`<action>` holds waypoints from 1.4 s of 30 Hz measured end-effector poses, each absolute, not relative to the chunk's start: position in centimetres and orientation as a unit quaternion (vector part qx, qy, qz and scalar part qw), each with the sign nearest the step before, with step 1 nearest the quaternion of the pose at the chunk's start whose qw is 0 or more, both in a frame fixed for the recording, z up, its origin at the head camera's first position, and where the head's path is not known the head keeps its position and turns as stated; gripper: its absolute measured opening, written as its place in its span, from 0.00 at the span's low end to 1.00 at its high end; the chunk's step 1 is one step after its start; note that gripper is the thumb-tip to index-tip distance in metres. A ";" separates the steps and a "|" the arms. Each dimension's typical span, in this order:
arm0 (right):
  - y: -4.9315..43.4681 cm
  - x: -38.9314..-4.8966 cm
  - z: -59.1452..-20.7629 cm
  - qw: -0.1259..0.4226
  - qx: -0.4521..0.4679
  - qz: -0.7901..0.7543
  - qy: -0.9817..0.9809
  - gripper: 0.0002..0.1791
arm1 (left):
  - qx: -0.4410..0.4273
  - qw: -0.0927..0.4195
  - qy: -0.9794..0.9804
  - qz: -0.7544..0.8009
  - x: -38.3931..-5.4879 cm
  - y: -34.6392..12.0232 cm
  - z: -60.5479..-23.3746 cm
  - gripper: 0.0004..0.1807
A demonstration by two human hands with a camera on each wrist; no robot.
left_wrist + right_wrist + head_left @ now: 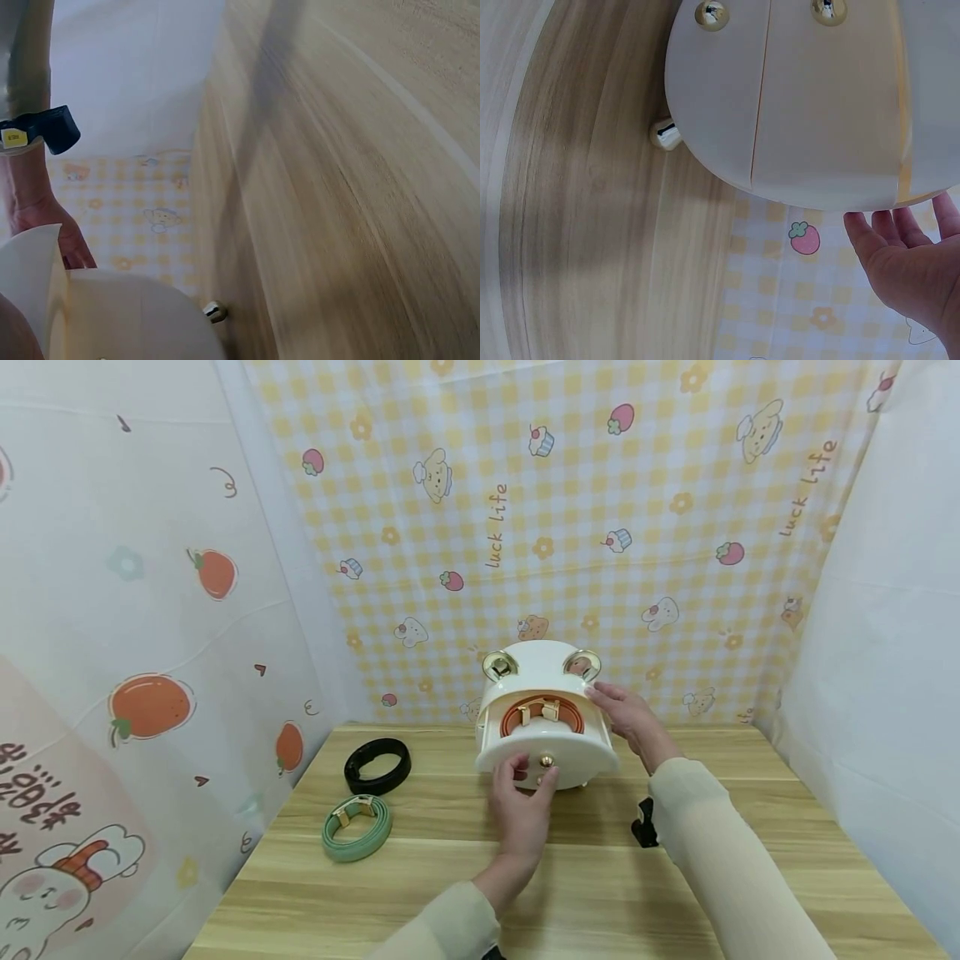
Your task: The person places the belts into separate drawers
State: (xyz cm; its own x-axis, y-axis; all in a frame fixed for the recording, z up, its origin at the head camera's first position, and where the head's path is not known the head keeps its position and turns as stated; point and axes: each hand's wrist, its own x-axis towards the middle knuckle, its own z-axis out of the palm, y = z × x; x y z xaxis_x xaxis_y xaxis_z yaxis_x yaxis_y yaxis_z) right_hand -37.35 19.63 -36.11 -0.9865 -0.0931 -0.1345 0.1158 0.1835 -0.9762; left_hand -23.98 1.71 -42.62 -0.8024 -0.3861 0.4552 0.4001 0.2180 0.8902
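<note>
A small white rounded drawer box (542, 657) stands toward the back of the table, two gold-rimmed discs on its upper front. Its upper drawer (487, 752) is pulled out, and a coiled orange-brown belt (577, 717) with gold clasps lies inside. My left hand (521, 818) is at the drawer front, fingers and thumb spread on either side of the gold knob (547, 762). Extended fingers of my right hand (628, 717) rest against the box's right side. In the right wrist view those fingertips (859, 225) meet the white edge.
On the left of the table lie a coiled black belt (405, 766) and, nearer me, a coiled green belt (356, 850) with gold clasps. A black wrist device (645, 825) shows beside the right sleeve. Patterned cloth (480, 527) hangs behind the wooden table (420, 893).
</note>
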 end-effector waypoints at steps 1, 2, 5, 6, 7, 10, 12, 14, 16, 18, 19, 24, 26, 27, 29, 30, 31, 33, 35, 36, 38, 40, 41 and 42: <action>19.6 -37.4 -36.1 0.082 0.008 -0.639 0.765 0.40 | -0.004 0.320 -0.713 -0.625 -24.1 1.9 -42.7 0.22; 19.6 -37.3 -36.1 0.082 0.008 -0.639 0.765 0.40 | -0.002 0.322 -0.711 -0.625 -24.1 2.0 -42.8 0.21; 19.6 -37.3 -36.1 0.083 0.010 -0.639 0.765 0.40 | 0.003 0.333 -0.709 -0.622 -24.3 2.5 -43.1 0.19; 19.6 -37.3 -36.1 0.083 0.010 -0.639 0.765 0.40 | 0.004 0.336 -0.707 -0.622 -24.3 2.6 -43.2 0.19; 19.6 -37.3 -36.1 0.084 0.010 -0.639 0.765 0.40 | 0.004 0.339 -0.705 -0.623 -24.4 2.7 -43.3 0.18; 19.6 -37.3 -36.1 0.085 0.009 -0.639 0.765 0.41 | 0.001 0.349 -0.691 -0.633 -24.6 3.0 -43.5 0.16; 19.6 -37.3 -36.1 0.086 0.010 -0.640 0.763 0.41 | -0.001 0.355 -0.681 -0.640 -24.7 3.2 -43.5 0.15; 19.6 -37.3 -36.1 0.087 0.012 -0.642 0.762 0.41 | -0.002 0.358 -0.674 -0.646 -24.9 3.3 -43.5 0.14; 19.6 -37.3 -36.0 0.088 0.013 -0.642 0.761 0.41 | 0.000 0.358 -0.669 -0.651 -25.0 3.4 -43.4 0.13; 19.5 -37.3 -35.9 0.089 0.014 -0.641 0.762 0.41 | 0.008 0.353 -0.670 -0.653 -25.0 3.4 -43.2 0.13; 19.5 -37.3 -35.9 0.089 0.015 -0.640 0.763 0.41 | 0.012 0.350 -0.672 -0.652 -25.1 3.4 -43.1 0.12; 19.6 -37.2 -35.8 0.086 0.014 -0.632 0.770 0.41 | 0.025 0.342 -0.681 -0.647 -25.3 3.3 -42.4 0.11; 19.7 -37.1 -35.9 0.086 0.013 -0.627 0.774 0.40 | 0.022 0.346 -0.678 -0.648 -25.5 3.3 -42.4 0.11; 19.7 -37.0 -35.9 0.088 0.014 -0.626 0.774 0.40 | 0.022 0.347 -0.675 -0.651 -25.5 3.3 -42.4 0.11; 19.8 -37.0 -36.1 0.090 0.019 -0.626 0.775 0.39 | 0.023 0.347 -0.668 -0.658 -25.8 3.4 -42.5 0.11; 19.9 -37.0 -36.1 0.091 0.020 -0.624 0.776 0.40 | 0.025 0.346 -0.666 -0.660 -25.9 3.5 -42.5 0.11; 19.9 -36.9 -36.1 0.092 0.021 -0.623 0.777 0.40 | 0.029 0.343 -0.666 -0.662 -26.1 3.5 -42.6 0.11; 19.9 -36.9 -36.1 0.092 0.022 -0.623 0.776 0.40 | 0.039 0.333 -0.667 -0.666 -26.4 3.6 -42.5 0.11; 19.9 -36.9 -36.0 0.090 0.021 -0.619 0.780 0.41 | 0.039 0.330 -0.667 -0.666 -26.8 3.6 -42.4 0.11; 19.9 -36.9 -36.0 0.089 0.020 -0.618 0.780 0.40 | 0.039 0.330 -0.668 -0.666 -27.0 3.6 -42.3 0.11; 20.0 -36.9 -36.0 0.087 0.020 -0.617 0.782 0.40 | 0.035 0.333 -0.668 -0.665 -27.5 3.6 -42.3 0.10; 20.0 -37.0 -36.0 0.087 0.023 -0.615 0.784 0.39 | 0.033 0.338 -0.667 -0.663 -28.0 3.5 -42.2 0.10; 19.9 -37.0 -35.9 0.087 0.022 -0.615 0.784 0.39 | 0.035 0.340 -0.669 -0.661 -28.2 3.5 -42.2 0.10; 19.9 -37.0 -35.9 0.087 0.021 -0.614 0.784 0.39 | 0.039 0.340 -0.672 -0.657 -28.5 3.5 -42.2 0.10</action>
